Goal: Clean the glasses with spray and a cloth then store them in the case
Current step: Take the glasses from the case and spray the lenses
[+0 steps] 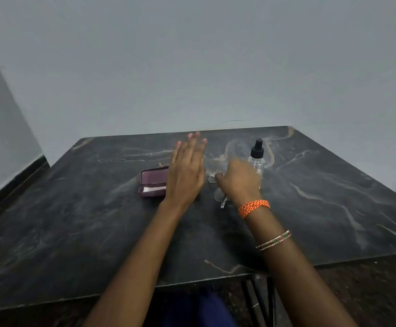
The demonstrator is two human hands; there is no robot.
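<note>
Two bare hands reach over a dark marble-patterned table (74, 220) near the centre of the frame. The left hand (186, 171) is stretched out flat, fingers straight and close together with pink-painted nails pointing toward the far edge of the table; it grasps nothing and covers the right end of the glasses case.

That glasses case (153, 184), a mauve hard shell, lies open just left of centre, its lid tipped back and a pale strip showing inside the lower half.

The right hand (238, 182) sits just right of the left one, fingers curled downward over the glasses (218, 192). Its fingertips are at the frame, but motion blur and the hand itself hide whether they actually pinch it, so I cannot tell. The thin-rimmed, clear-lensed glasses rest on the table partly beneath this hand, one lens and a temple tip showing below and left of the knuckles.

A clear spray bottle (256, 159) with a black nozzle stands upright right behind the right hand, toward the upper right of the table.

An orange braided band (253, 207) circles the right wrist, and thin bangles (273, 240) sit further down the forearm. A plain grey wall (192, 67) fills the upper half of the frame.
</note>
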